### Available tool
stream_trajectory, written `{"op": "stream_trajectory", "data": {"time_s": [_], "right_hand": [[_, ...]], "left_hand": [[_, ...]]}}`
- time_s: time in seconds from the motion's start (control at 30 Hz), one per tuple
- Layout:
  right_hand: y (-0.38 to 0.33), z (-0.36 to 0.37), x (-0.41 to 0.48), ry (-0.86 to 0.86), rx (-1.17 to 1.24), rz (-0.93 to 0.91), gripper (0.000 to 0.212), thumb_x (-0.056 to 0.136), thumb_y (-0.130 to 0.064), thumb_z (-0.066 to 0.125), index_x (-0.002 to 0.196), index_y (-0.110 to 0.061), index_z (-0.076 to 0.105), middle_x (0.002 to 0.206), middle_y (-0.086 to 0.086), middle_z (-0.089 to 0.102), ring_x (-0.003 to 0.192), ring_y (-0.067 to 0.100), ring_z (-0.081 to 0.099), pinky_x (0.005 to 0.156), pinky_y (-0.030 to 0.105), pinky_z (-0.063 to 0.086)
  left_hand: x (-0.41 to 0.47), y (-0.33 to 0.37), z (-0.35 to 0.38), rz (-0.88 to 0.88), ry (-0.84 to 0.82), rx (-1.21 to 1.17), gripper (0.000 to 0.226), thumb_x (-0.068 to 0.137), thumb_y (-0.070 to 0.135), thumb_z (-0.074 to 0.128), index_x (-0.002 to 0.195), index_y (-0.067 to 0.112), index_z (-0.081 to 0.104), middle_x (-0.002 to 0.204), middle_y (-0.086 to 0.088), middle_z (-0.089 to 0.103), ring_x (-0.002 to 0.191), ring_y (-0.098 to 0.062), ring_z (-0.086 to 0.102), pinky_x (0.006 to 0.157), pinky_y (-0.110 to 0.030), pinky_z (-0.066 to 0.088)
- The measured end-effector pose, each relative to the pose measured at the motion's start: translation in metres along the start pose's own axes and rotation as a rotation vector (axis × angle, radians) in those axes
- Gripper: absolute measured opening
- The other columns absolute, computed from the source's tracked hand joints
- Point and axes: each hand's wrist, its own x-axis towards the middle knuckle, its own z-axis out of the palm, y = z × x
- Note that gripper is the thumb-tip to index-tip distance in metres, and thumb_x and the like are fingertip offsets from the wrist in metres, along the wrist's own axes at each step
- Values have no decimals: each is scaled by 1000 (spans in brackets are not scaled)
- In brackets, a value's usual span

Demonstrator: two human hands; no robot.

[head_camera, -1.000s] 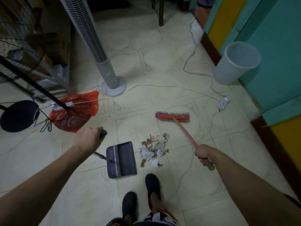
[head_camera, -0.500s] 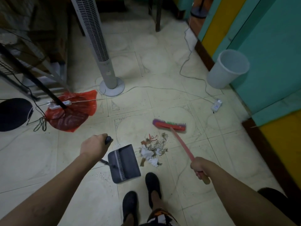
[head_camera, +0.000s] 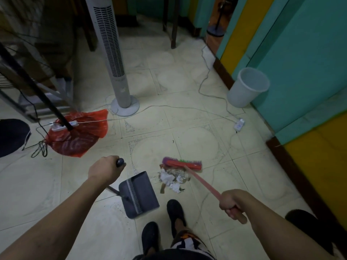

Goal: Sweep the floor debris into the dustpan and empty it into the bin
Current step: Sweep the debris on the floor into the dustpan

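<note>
Debris [head_camera: 173, 180], a small heap of crumpled white paper and brown scraps, lies on the pale tiled floor [head_camera: 187, 113] just below the centre of the frame. A dark dustpan [head_camera: 139, 194] sits flat on the tiles just left of the heap, its open edge facing the scraps with a narrow strip of bare floor between them. The left hand [head_camera: 105, 171], at lower left, is closed around the top of the dustpan's long handle. The right hand [head_camera: 231, 204], at lower right, is wrapped in a fist around the pink stick of a broom [head_camera: 183, 164]. The broom's red head, with purple and green bristles, rests against the far edge of the heap. Two dark shoes stand at the bottom centre, close to the pan and the pile.

A white bin [head_camera: 247, 87] stands at upper right against a teal and yellow wall, well apart from the heap, and looks empty. A white tower fan [head_camera: 112, 53] rises at upper centre. A red plastic bag [head_camera: 78, 134] lies at middle left, and thin white cables trail across the tiles.

The sweeping step appears to be in hand, with nothing yet in the pan. The next move likely calls for drawing the broom left and towards the feet, pushing the heap over the pan's lip while the left hand keeps the pan pressed flat.
</note>
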Motion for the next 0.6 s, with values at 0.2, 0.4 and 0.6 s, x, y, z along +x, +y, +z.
{"op": "stream_trajectory", "data": {"time_s": [0.2, 0.4, 0.6], "right_hand": [[14, -16, -40, 45, 44, -118, 7, 93, -3, 46, 87, 0, 49, 40, 2, 42, 33, 11, 38, 43, 21, 36], [7, -56, -51, 128, 187, -171, 20, 93, 0, 50, 73, -4, 49, 42, 2, 38, 29, 9, 32, 36, 15, 30], [-38, -88, -19, 201, 253, -236, 19, 94, -1, 50, 75, -1, 51, 38, 4, 40, 30, 12, 33, 39, 18, 31]], "left_hand": [[-1, -4, -22, 31, 33, -27, 34, 91, 47, 58, 67, 22, 52, 73, -4, 63, 72, -28, 62, 60, -30, 47], [8, 18, -54, 70, 119, 55, 29, 93, 49, 53, 89, 23, 66, 89, -6, 68, 86, -31, 65, 66, -32, 44], [27, 37, -74, 73, 132, 95, 30, 95, 50, 49, 85, 25, 64, 82, -4, 67, 79, -29, 64, 71, -37, 53]]}}
